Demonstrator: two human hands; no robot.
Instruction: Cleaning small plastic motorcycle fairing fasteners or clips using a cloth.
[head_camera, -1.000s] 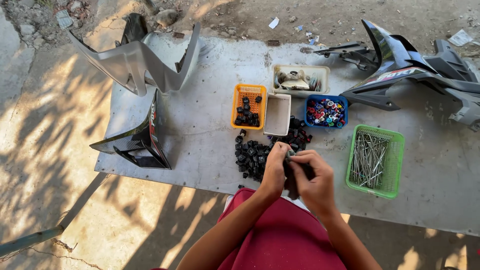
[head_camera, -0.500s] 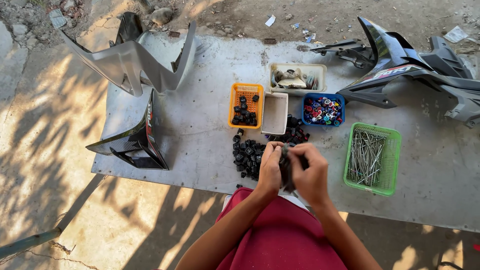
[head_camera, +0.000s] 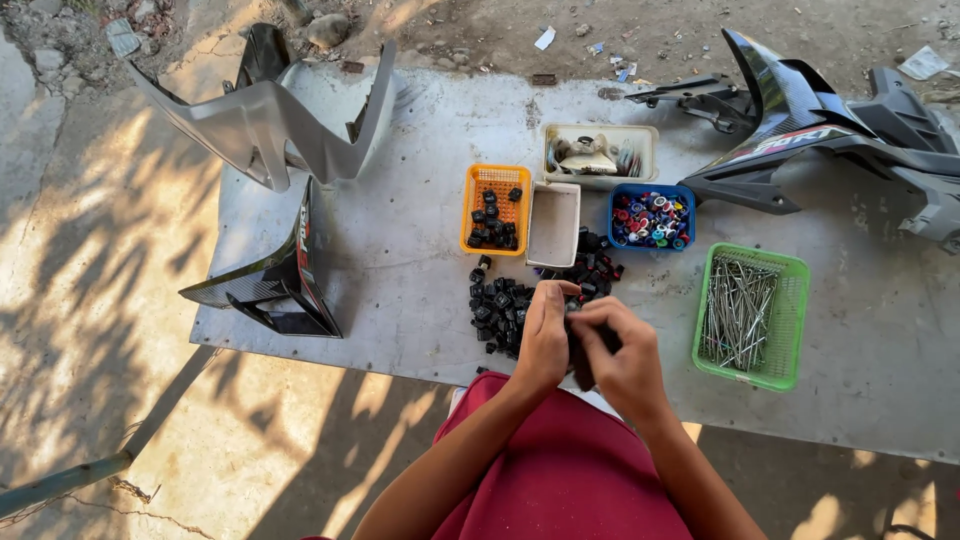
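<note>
Both hands, left hand (head_camera: 545, 335) and right hand (head_camera: 620, 355), pinch a small black part (head_camera: 580, 350) at frame centre; likely light, rigid, gripped by its edges

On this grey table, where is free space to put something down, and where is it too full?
Bare table lies between the black fairing panel and the orange basket, also right of the green basket. Crowded: the baskets and the black parts pile by both hands.

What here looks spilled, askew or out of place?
Small black parts lie loose in a heap on the table beside the left hand, outside the orange basket. The white tray sits bare. Nothing looks damaged.
</note>
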